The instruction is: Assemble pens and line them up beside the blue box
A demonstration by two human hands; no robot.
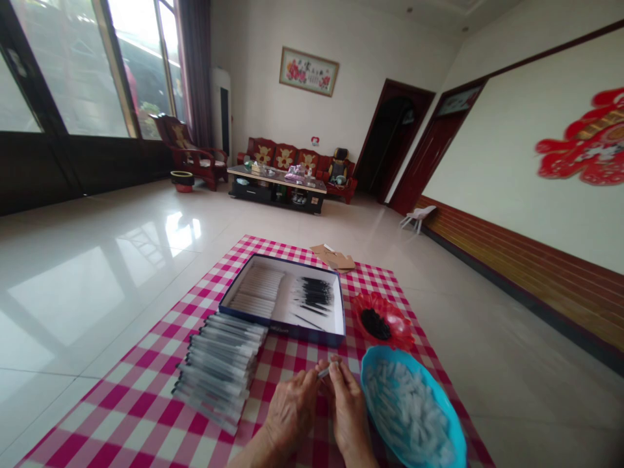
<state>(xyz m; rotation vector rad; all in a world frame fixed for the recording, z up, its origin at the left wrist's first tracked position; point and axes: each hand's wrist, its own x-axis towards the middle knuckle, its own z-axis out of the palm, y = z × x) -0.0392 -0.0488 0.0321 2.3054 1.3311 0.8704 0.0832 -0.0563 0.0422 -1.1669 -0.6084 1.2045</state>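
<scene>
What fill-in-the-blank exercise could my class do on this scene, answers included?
1. The scalloped bowl holding small black pieces is ____ in colour.
2. The pen-like tubes lie to the ____ of the left hand.
3. The blue bowl lies to the ____ of the right hand.
Missing words: red; left; right.

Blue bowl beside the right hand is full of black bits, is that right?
Not quite: the head view shows the blue bowl beside the right hand is full of whitish bits, not black ones.
</scene>
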